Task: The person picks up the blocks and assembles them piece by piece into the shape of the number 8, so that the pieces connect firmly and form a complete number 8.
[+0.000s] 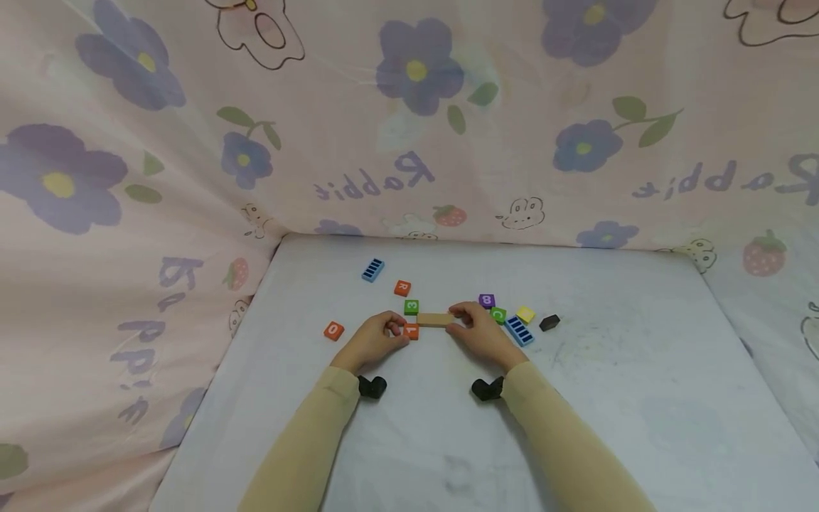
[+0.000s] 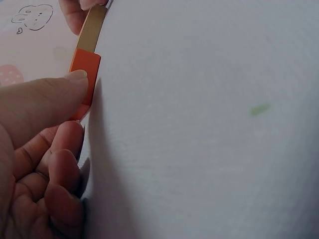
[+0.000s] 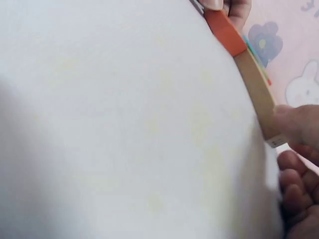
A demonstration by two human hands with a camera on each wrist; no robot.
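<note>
My left hand [image 1: 373, 343] pinches an orange number tile [image 1: 411, 332] marked 1, its thumb lying along the tile's near side in the left wrist view. With thumb and fingers, my right hand [image 1: 481, 334] holds the right end of a plain wooden block [image 1: 433, 320]. In the right wrist view the block [image 3: 256, 94] runs on from the orange tile [image 3: 225, 32], end against end. A green tile [image 1: 411, 307] marked 3 lies just behind the orange one, by the block's left end.
On the white table lie orange tiles R [image 1: 402, 288] and 0 [image 1: 333, 331], and a blue slotted piece [image 1: 373, 270]. Beside my right hand are a purple tile [image 1: 487, 301], green tile [image 1: 498, 315], yellow tile [image 1: 526, 314], another blue slotted piece [image 1: 519, 331] and a black piece [image 1: 549, 323].
</note>
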